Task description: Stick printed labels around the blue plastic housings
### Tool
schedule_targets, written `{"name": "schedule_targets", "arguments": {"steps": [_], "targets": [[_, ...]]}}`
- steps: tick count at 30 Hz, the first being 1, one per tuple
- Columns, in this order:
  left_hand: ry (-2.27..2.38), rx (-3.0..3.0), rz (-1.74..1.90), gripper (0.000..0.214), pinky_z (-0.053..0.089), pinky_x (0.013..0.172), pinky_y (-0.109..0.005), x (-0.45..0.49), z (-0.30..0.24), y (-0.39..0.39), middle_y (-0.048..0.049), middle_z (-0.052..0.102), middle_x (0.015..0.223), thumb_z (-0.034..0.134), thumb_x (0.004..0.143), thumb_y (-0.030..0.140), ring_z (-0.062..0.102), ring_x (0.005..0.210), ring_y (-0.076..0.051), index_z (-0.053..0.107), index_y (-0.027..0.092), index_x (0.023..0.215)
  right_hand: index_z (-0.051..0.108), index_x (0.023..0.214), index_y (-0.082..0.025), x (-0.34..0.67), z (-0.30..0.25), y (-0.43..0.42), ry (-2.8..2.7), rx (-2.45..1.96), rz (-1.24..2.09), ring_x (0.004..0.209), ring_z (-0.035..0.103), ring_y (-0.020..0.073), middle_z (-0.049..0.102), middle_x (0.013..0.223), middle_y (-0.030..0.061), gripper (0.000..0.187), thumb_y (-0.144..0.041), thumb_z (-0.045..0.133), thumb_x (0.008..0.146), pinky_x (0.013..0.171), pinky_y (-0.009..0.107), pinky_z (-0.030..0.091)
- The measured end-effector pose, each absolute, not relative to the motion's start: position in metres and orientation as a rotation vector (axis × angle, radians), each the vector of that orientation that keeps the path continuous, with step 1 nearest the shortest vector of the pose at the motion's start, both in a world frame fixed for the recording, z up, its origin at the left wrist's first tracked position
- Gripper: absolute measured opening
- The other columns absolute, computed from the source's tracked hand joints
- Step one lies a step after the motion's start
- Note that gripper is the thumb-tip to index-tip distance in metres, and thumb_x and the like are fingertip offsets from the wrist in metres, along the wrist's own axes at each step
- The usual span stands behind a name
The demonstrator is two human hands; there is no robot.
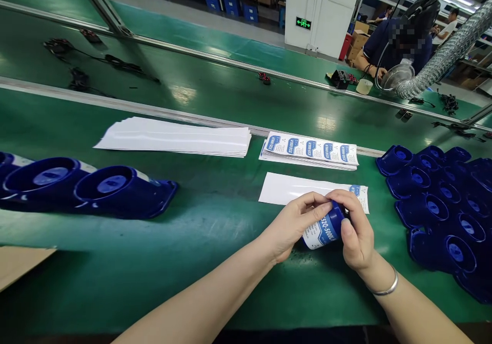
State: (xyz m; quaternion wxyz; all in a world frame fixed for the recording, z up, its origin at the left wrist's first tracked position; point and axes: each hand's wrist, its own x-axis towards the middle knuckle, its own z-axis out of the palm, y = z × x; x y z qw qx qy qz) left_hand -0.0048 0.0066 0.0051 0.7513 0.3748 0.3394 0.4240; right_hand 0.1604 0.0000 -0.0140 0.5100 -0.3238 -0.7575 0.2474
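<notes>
A blue plastic housing (333, 220) with a white and blue label (320, 233) on its side is held low over the green bench between both hands. My left hand (292, 226) curls round its left side, fingertips pressed on the label. My right hand (355, 231) wraps its right side, thumb on the blue rim. A silver bangle (386, 287) sits on my right wrist. Just behind the hands lies a label backing sheet (292, 187), mostly peeled, with one label left at its right end.
A stack of printed label sheets (309, 149) and a stack of white sheets (177, 138) lie further back. Labelled blue housings (111, 187) line up at left; several unlabelled ones (442, 200) crowd the right. Another person (400, 46) sits across the bench by a ribbed duct (449, 52).
</notes>
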Motion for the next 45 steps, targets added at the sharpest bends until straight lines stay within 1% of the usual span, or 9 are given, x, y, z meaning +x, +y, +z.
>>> {"name": "schedule_targets", "arguments": {"steps": [6, 10, 14, 18, 21, 25, 29, 40, 45], "targets": [[0.907, 1.248, 0.996, 0.028, 0.045, 0.096, -0.036, -0.003, 0.004, 0.002, -0.0049, 0.064, 0.110, 0.070, 0.087, 0.038, 0.058, 0.107, -0.023, 0.063, 0.020, 0.108, 0.055, 0.132, -0.025, 0.161, -0.014, -0.002, -1.743, -0.871, 0.672, 0.118, 0.053, 0.0291, 0.057, 0.125, 0.0101, 0.036, -0.033, 0.037, 0.102, 0.101, 0.049, 0.043], [1.014, 1.511, 0.974, 0.033, 0.046, 0.095, -0.040, -0.004, 0.004, -0.001, -0.0062, 0.064, 0.112, 0.069, 0.086, 0.039, 0.059, 0.108, -0.025, 0.060, 0.020, 0.112, 0.055, 0.130, -0.024, 0.161, -0.011, -0.003, -1.744, -0.905, 0.656, 0.118, 0.053, 0.0280, 0.057, 0.124, 0.0098, 0.035, -0.033, 0.036, 0.102, 0.102, 0.047, 0.043], [1.111, 1.725, 0.900, 0.051, 0.047, 0.093, -0.043, -0.001, 0.001, -0.003, -0.0085, 0.063, 0.117, 0.075, 0.077, 0.033, 0.059, 0.110, -0.028, 0.055, 0.018, 0.121, 0.054, 0.131, -0.024, 0.160, -0.008, -0.004, -1.777, -0.952, 0.653, 0.119, 0.054, 0.0262, 0.058, 0.125, 0.0090, 0.034, -0.031, 0.036, 0.103, 0.104, 0.044, 0.041], [1.186, 1.830, 0.796, 0.055, 0.048, 0.091, -0.046, 0.000, 0.001, -0.003, -0.0115, 0.063, 0.119, 0.072, 0.078, 0.036, 0.060, 0.110, -0.031, 0.052, 0.016, 0.126, 0.054, 0.131, -0.025, 0.159, -0.005, -0.004, -1.823, -1.013, 0.653, 0.117, 0.055, 0.0240, 0.059, 0.124, 0.0078, 0.032, -0.030, 0.037, 0.103, 0.103, 0.041, 0.042], [1.231, 1.817, 0.677, 0.052, 0.049, 0.085, -0.048, 0.000, 0.005, -0.002, -0.0121, 0.065, 0.114, 0.070, 0.079, 0.041, 0.062, 0.103, -0.033, 0.053, 0.016, 0.122, 0.055, 0.128, -0.026, 0.161, -0.002, -0.002, -1.845, -1.085, 0.695, 0.116, 0.056, 0.0224, 0.060, 0.123, 0.0060, 0.030, -0.033, 0.041, 0.103, 0.101, 0.038, 0.043], [1.190, 1.627, 0.622, 0.060, 0.050, 0.084, -0.045, -0.003, 0.008, 0.001, -0.0114, 0.065, 0.117, 0.077, 0.073, 0.045, 0.063, 0.104, -0.034, 0.055, 0.018, 0.122, 0.061, 0.122, -0.027, 0.166, 0.004, 0.004, -1.781, -1.221, 0.871, 0.115, 0.058, 0.0220, 0.064, 0.123, 0.0036, 0.030, -0.043, 0.045, 0.103, 0.099, 0.036, 0.046], [1.004, 1.358, 0.685, 0.051, 0.052, 0.082, -0.040, -0.003, 0.004, 0.004, -0.0105, 0.067, 0.109, 0.072, 0.079, 0.049, 0.065, 0.099, -0.029, 0.057, 0.016, 0.114, 0.065, 0.119, -0.025, 0.168, 0.008, 0.008, -1.808, -1.199, 0.970, 0.117, 0.058, 0.0221, 0.067, 0.121, 0.0043, 0.035, -0.047, 0.041, 0.103, 0.100, 0.035, 0.044], [1.005, 1.277, 0.659, 0.044, 0.051, 0.078, -0.038, -0.001, 0.006, 0.003, -0.0075, 0.065, 0.102, 0.077, 0.072, 0.035, 0.062, 0.094, -0.027, 0.056, 0.016, 0.106, 0.064, 0.115, -0.024, 0.165, 0.006, 0.005, -1.884, -1.235, 0.852, 0.113, 0.061, 0.0225, 0.068, 0.115, 0.0058, 0.029, -0.039, 0.042, 0.103, 0.099, 0.037, 0.045], [0.976, 1.265, 0.562, 0.051, 0.053, 0.074, -0.038, -0.006, 0.010, 0.002, -0.0063, 0.064, 0.103, 0.076, 0.069, 0.026, 0.063, 0.093, -0.026, 0.053, 0.017, 0.114, 0.067, 0.109, -0.023, 0.169, 0.010, 0.009, -1.833, -1.254, 0.897, 0.107, 0.063, 0.0228, 0.071, 0.112, 0.0052, 0.027, -0.036, 0.046, 0.100, 0.095, 0.037, 0.048]]}}
